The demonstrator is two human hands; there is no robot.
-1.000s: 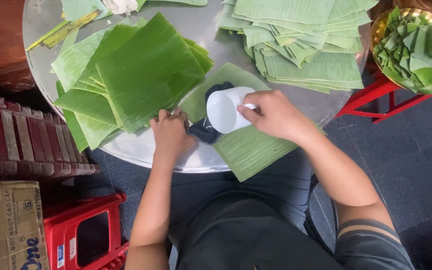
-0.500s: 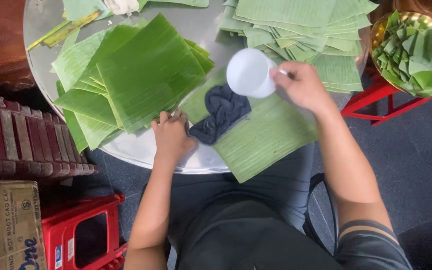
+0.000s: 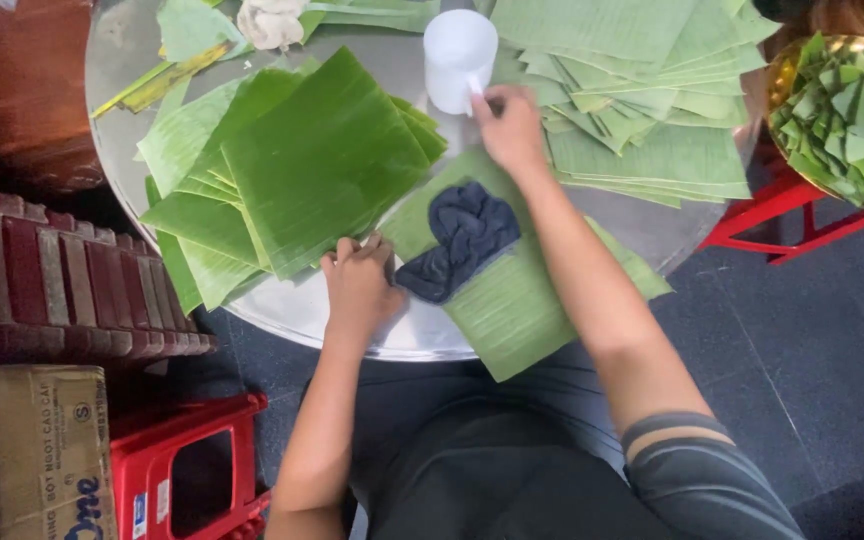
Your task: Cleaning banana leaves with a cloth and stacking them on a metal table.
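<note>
Head view puts your right hand [image 3: 512,125] at the far side of the round metal table [image 3: 132,60], fingers pinched on the small handle of the white cup [image 3: 459,55], which stands upright between the two leaf piles. The grip looks closed, though the handle is mostly hidden. Your left hand [image 3: 360,285] rests with its fingers curled at the near edge of the banana leaf [image 3: 522,310]; whether it grips or only presses, you cannot tell. The dark cloth [image 3: 460,240] lies bunched on that leaf, just beside the left knuckles. Judging by this, the cup is being parked. Next, the cloth needs a free right hand while the left pins the leaf flat.
</note>
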